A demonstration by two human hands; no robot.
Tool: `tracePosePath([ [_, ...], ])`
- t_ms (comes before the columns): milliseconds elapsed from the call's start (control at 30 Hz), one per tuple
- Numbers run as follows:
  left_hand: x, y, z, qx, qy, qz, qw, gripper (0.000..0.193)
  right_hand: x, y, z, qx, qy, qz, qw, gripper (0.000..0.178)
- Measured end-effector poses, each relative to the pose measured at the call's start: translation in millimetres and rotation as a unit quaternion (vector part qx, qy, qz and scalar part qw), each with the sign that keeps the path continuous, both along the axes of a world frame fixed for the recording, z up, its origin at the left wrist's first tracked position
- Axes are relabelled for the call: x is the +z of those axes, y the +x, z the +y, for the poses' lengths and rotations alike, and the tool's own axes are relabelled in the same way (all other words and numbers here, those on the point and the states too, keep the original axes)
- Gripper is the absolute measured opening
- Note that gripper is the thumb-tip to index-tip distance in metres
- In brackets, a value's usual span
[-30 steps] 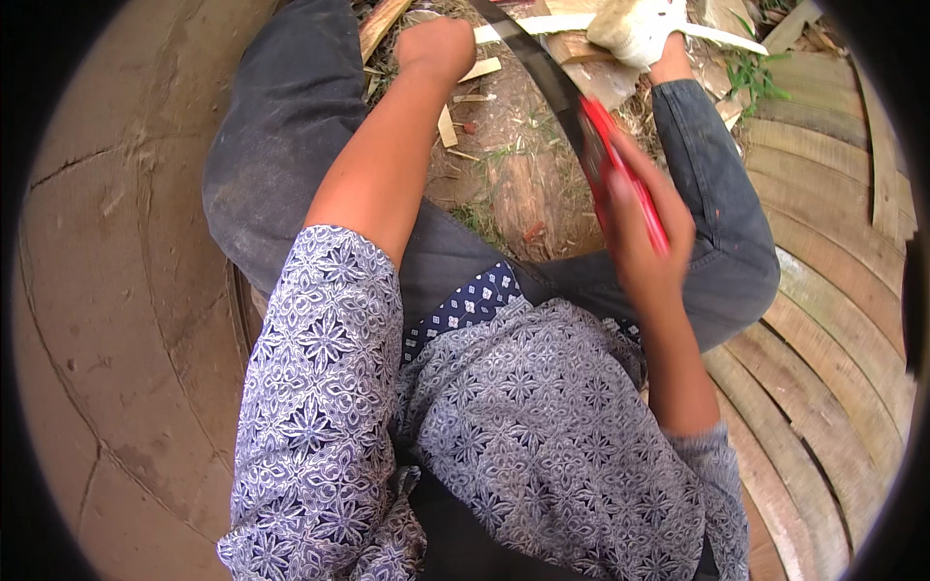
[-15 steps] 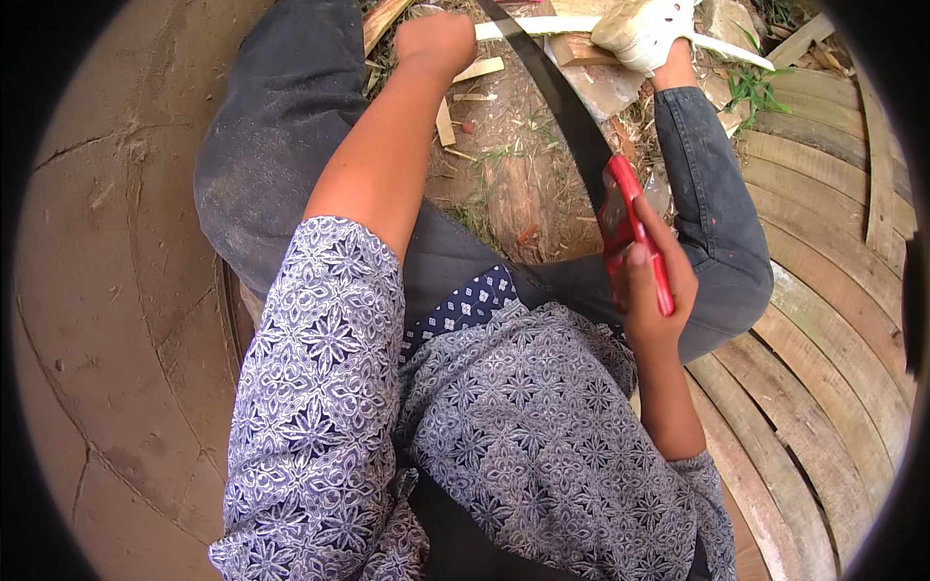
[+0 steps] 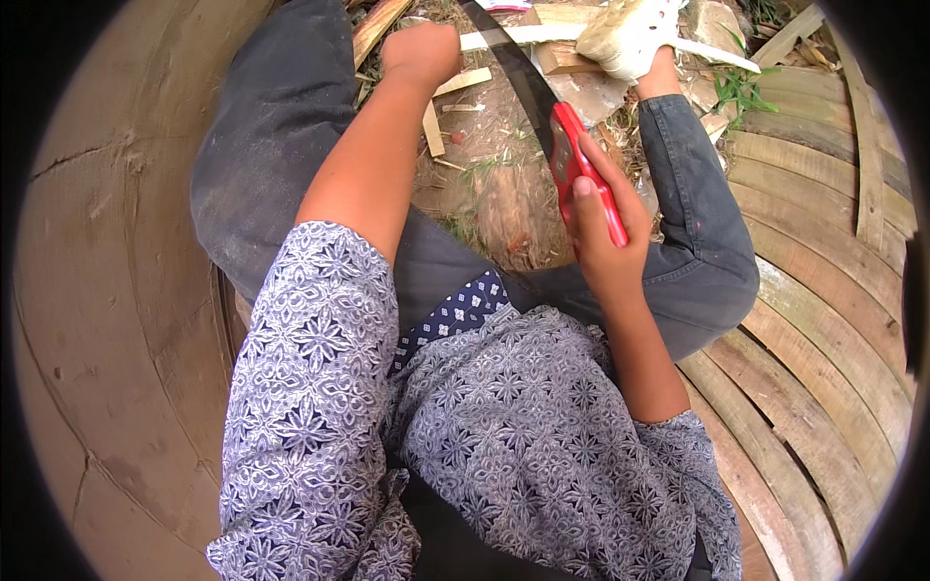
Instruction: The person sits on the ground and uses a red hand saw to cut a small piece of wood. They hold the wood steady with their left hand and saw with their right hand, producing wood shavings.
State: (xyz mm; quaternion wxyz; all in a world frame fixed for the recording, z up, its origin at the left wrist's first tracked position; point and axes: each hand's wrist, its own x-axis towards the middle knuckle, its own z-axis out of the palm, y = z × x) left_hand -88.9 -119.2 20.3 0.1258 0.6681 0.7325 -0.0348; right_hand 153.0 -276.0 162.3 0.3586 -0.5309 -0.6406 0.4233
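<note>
My right hand (image 3: 612, 232) is wrapped round the red handle of a handsaw (image 3: 520, 77), thumb along its near side. The dark, curved blade runs up and left, crossing a thin pale wooden strip (image 3: 528, 36); its tip goes out of view at the top edge. My left hand (image 3: 421, 53) is closed in a fist at the strip's left end, gripping it. Toward the right, the strip lies across a wooden block (image 3: 565, 58) and passes under my foot in a cream clog (image 3: 630, 37).
Small wood offcuts (image 3: 433, 128) and dry grass lie on the ground between my legs. A floor of wooden slats (image 3: 814, 320) stretches along the right. On the left is a brown, cracked surface (image 3: 116, 290). Green grass (image 3: 741, 87) grows beyond my foot.
My right hand has pushed the saw forward and to the left, so more of the blade has passed beyond the strip. The left hand keeps its grip on the strip.
</note>
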Motion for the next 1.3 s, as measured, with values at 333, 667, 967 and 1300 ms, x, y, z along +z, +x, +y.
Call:
tracePosePath([
  [333,-2,-6,-8,0.005,0.019,0.026,0.999,0.022,9,9,-7,0.039,0.026,0.002,0.999,0.037],
  [667,-9,-22,-5,-0.007,0.039,-0.010,0.999,0.028,-39,-3,23,0.031,-0.004,0.045,0.998,0.038],
  [967,-25,-5,-18,0.029,0.191,-0.001,0.981,0.026,-54,-7,6,0.064,0.022,0.010,0.998,0.043],
  [1300,-7,-16,2,0.038,-0.013,-0.035,0.999,0.030,-18,-23,27,0.031,-0.048,0.084,0.995,0.040],
])
